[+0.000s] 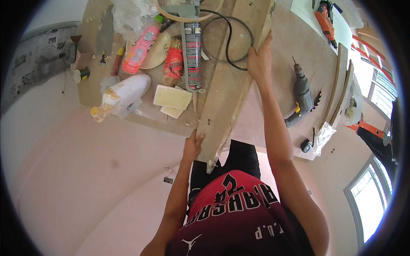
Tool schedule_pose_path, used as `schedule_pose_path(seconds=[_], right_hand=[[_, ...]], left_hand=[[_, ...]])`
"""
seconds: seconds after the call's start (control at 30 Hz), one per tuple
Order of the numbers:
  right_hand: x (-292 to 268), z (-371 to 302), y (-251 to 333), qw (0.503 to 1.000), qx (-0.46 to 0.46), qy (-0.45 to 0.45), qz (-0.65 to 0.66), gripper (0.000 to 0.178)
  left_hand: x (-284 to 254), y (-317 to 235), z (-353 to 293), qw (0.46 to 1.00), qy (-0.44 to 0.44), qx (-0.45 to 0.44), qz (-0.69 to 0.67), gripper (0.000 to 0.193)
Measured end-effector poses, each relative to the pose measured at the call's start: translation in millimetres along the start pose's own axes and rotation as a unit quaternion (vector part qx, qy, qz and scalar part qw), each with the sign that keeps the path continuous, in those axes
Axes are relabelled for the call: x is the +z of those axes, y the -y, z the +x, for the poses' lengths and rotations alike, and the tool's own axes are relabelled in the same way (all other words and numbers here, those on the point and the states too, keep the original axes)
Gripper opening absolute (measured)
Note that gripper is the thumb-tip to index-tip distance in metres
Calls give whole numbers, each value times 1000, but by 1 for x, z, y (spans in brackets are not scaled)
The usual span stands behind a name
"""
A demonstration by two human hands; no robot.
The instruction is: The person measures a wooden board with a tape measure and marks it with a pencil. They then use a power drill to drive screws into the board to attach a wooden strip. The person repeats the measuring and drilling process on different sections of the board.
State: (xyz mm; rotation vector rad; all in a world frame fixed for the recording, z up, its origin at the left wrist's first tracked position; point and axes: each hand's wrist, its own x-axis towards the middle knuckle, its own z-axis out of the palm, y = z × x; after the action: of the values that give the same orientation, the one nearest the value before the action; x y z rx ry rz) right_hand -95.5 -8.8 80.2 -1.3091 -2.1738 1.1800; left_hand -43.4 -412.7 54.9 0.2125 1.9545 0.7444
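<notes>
A long wooden plank (218, 112) lies slantwise over the worktable, its near end jutting past the front edge toward my body. My left hand (193, 147) is closed on the plank's left edge close to that end, thumb on top. Farther up, my right hand (261, 62) grips the opposite edge, its fingers partly hidden behind the wood. A black cable (230, 40) loops across the plank beside my right hand. Just left of the plank lies a dark sealant cartridge (193, 55), with two pale rectangular pieces (172, 97) below it.
Left on the table are a pink bottle (140, 50), a red-labelled bottle (173, 64), a white bottle with crusted yellow nozzle (121, 94) and a small brush (102, 58). Rightward lie a grey drill (302, 91), an orange power tool (325, 21) and wood strips (335, 91).
</notes>
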Motion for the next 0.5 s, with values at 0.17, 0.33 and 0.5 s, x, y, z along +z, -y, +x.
schedule_pose_path(seconds=[0.17,0.33,0.5], right_hand=[[2,5,-22,996,-84,-7,6,87],[-9,-9,-11,1000,13,8,9,89],[-10,-11,-8,998,33,-18,-41,88]], left_hand=[[15,6,-1,997,-44,66,-23,45],[10,-1,-4,999,-29,25,8,46],[4,15,3,1000,-10,19,11,44]])
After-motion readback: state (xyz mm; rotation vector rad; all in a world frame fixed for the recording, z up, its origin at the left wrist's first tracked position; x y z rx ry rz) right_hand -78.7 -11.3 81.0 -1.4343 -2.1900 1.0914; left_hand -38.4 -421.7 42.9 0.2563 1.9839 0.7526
